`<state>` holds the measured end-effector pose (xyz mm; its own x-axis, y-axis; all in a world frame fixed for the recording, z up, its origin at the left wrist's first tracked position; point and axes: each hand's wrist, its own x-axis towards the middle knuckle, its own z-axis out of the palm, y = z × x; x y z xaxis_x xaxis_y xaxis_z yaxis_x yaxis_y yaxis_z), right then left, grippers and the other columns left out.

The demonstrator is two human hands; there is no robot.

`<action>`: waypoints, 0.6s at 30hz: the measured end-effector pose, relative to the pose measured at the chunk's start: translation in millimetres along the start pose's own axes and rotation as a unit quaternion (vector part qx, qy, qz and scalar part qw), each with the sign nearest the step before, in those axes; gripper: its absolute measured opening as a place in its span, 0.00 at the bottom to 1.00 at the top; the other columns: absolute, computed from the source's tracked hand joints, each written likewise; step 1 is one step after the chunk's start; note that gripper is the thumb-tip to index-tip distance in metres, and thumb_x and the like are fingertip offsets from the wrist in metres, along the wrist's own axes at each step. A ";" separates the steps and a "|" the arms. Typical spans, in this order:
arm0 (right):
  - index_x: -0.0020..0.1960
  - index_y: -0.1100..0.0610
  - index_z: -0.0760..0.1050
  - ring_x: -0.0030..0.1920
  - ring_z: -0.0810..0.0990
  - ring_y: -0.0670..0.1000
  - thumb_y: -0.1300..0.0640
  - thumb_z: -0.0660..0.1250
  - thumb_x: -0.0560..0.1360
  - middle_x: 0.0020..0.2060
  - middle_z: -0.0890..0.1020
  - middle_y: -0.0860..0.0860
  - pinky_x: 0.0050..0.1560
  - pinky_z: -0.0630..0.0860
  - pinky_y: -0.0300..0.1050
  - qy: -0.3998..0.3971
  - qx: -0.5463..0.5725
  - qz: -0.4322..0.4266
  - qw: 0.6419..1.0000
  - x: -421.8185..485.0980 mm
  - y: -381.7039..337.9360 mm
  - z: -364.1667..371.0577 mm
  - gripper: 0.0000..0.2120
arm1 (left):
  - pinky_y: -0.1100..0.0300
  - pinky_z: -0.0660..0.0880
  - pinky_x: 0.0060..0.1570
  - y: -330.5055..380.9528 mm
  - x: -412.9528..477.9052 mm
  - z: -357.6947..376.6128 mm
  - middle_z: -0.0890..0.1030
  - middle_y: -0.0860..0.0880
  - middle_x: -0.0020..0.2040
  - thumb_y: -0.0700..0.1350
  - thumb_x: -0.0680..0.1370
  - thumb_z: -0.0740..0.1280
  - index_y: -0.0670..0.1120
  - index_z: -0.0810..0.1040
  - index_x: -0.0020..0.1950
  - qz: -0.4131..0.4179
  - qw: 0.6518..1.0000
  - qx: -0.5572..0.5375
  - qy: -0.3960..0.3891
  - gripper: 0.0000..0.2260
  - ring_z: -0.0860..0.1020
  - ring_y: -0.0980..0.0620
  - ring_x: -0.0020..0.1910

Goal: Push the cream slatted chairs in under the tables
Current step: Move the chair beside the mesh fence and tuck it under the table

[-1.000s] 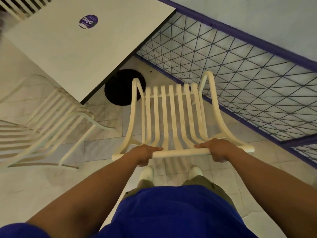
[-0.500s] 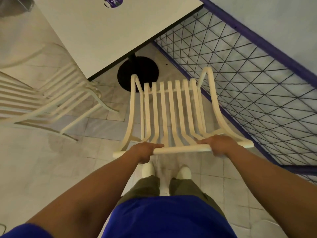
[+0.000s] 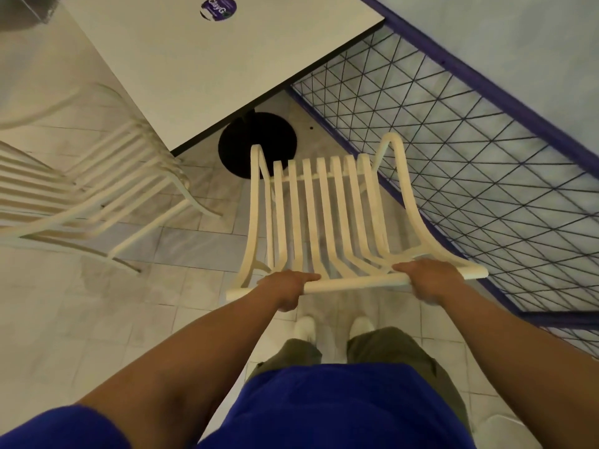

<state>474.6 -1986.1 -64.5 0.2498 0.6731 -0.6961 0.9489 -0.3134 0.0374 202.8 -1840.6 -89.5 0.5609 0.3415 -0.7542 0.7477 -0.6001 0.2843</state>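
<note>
A cream slatted chair (image 3: 324,215) stands in front of me, its seat pointing toward a white square table (image 3: 207,69). My left hand (image 3: 288,288) grips the left part of the chair's top rail. My right hand (image 3: 431,280) grips the right part of the same rail. The chair's front edge sits near the table's black round base (image 3: 275,134), short of the tabletop's near corner. A second cream slatted chair (image 3: 97,196) stands at the left, its front tucked partly under the table's left side.
A purple-framed wire mesh fence (image 3: 470,176) runs diagonally along the right, close to the chair's right side. A purple round sticker (image 3: 217,8) lies on the tabletop. Pale floor tiles (image 3: 97,319) spread to the left. My white shoes (image 3: 334,328) stand just behind the chair.
The table and its black base have shifted right and nearer in view as I step forward. The held chair has turned slightly left and moved toward the base. Both hands keep their grip.
</note>
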 end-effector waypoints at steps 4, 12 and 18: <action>0.69 0.39 0.69 0.59 0.78 0.54 0.56 0.67 0.76 0.61 0.79 0.50 0.59 0.76 0.54 -0.025 0.004 -0.008 1.000 8.8 4.5 -0.3 0.25 | 0.42 0.73 0.64 0.0 0.9 -0.8 0.73 0.46 0.66 0.32 0.77 0.67 0.65 0.56 0.79 -0.017 1.000 0.007 -0.007 0.41 0.76 0.44 0.61; 0.75 0.30 0.52 0.57 0.78 0.54 0.62 0.67 0.75 0.63 0.76 0.50 0.59 0.76 0.53 -0.087 0.006 -0.114 0.990 21.5 20.3 -6.9 0.42 | 0.50 0.76 0.58 3.7 0.5 4.5 0.74 0.50 0.66 0.38 0.78 0.67 0.72 0.57 0.75 -0.070 0.997 0.001 0.017 0.37 0.77 0.49 0.56; 0.76 0.32 0.53 0.53 0.78 0.53 0.64 0.64 0.76 0.60 0.76 0.52 0.53 0.77 0.49 -0.089 -0.005 -0.149 0.985 30.5 38.8 -10.3 0.40 | 0.57 0.76 0.55 21.9 1.5 6.4 0.75 0.50 0.65 0.42 0.81 0.65 0.68 0.61 0.76 -0.084 0.996 -0.020 0.029 0.30 0.77 0.51 0.54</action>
<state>521.0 -1970.8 -76.9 -0.0759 0.6064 -0.7915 0.9771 -0.1129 -0.1802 217.7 -1857.9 -88.2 0.4455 0.4765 -0.7579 0.8456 -0.5020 0.1814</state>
